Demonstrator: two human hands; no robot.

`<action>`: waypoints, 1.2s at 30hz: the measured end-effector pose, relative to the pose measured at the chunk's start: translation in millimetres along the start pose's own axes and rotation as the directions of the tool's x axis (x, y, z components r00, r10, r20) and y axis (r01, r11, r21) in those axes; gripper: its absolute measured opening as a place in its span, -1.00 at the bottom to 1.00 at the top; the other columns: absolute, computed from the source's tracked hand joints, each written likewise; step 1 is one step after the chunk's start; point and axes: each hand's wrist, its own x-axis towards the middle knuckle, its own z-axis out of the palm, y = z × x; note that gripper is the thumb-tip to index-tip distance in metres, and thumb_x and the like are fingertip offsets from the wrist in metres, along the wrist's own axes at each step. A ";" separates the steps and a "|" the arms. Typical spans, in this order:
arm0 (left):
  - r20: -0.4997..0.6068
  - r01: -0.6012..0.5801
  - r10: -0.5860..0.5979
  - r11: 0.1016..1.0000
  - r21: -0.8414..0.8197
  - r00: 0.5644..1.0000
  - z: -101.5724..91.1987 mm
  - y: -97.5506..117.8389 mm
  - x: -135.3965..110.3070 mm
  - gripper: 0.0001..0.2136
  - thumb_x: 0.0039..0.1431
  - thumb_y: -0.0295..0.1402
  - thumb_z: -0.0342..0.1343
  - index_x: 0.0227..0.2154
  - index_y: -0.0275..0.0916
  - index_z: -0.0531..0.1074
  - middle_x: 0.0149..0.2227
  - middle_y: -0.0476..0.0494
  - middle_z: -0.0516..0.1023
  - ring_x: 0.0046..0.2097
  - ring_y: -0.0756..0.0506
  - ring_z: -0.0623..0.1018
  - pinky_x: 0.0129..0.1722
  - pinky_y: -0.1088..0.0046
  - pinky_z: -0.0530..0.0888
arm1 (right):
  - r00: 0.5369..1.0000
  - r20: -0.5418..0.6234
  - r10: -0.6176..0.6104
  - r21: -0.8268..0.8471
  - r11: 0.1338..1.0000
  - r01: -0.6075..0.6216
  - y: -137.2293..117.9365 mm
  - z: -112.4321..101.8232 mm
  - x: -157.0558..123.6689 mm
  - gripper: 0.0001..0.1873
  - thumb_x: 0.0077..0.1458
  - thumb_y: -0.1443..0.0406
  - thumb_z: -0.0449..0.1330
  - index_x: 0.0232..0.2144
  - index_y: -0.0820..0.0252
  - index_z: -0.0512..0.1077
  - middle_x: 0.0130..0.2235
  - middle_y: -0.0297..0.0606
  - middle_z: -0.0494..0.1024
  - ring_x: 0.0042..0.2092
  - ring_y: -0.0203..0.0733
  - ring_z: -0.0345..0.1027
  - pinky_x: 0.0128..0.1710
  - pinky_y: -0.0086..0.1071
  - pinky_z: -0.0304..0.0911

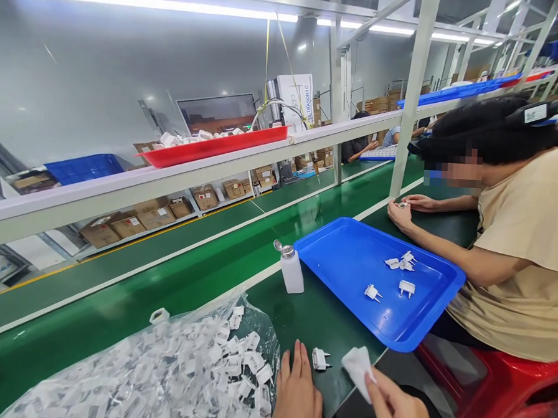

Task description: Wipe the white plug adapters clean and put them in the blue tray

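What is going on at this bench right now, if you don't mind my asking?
The person's left hand lies flat on the green table beside a clear bag of white plug parts, with one white plug piece just ahead of it. The right hand pinches a white cloth. A co-worker on the right handles a small part behind a blue tray holding a few plug pieces.

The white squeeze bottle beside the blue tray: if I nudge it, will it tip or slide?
The white squeeze bottle stands upright, tall over a narrow base, so it probably tips rather than slides. It looks like thin plastic, likely light. The green bench mat seems smooth, though, so a low push might slide it.
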 end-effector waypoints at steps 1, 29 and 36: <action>0.007 0.009 -0.008 0.999 -0.049 1.000 -5.5 -0.9 1.3 -0.37 0.13 -0.59 -0.11 0.32 -0.47 0.24 0.37 -0.35 0.29 0.34 -0.38 0.32 0.28 0.04 0.31 | 0.998 -0.041 0.047 0.003 0.999 -0.047 0.1 -5.6 -0.3 -0.46 0.37 0.01 -0.03 0.07 0.14 0.58 -0.34 -0.20 0.73 -0.33 -0.06 0.66 -0.41 -0.48 0.46; 0.003 -0.074 0.090 0.838 -0.540 0.996 -21.2 15.2 18.7 -0.66 0.41 -0.42 -0.20 -0.21 -0.25 0.52 -0.27 -0.11 0.38 -0.22 -0.11 0.47 -0.19 0.37 0.48 | 0.925 0.022 -0.380 -0.362 0.859 0.361 3.6 65.9 -6.9 -0.45 0.33 0.46 -0.15 0.26 0.30 0.37 -0.27 -0.12 0.74 -0.43 -0.05 0.65 -0.47 -0.42 0.46; 0.050 -0.066 0.117 0.805 -0.590 0.992 -17.0 9.7 26.2 -0.69 0.40 -0.37 -0.15 -0.20 -0.24 0.53 -0.23 -0.14 0.37 -0.17 -0.16 0.46 -0.15 0.33 0.44 | 0.916 0.023 -0.400 -0.400 0.836 0.375 4.8 69.2 -2.5 -0.40 0.25 0.50 -0.16 0.26 0.36 0.37 -0.38 -0.10 0.72 -0.58 -0.04 0.57 -0.62 -0.40 0.39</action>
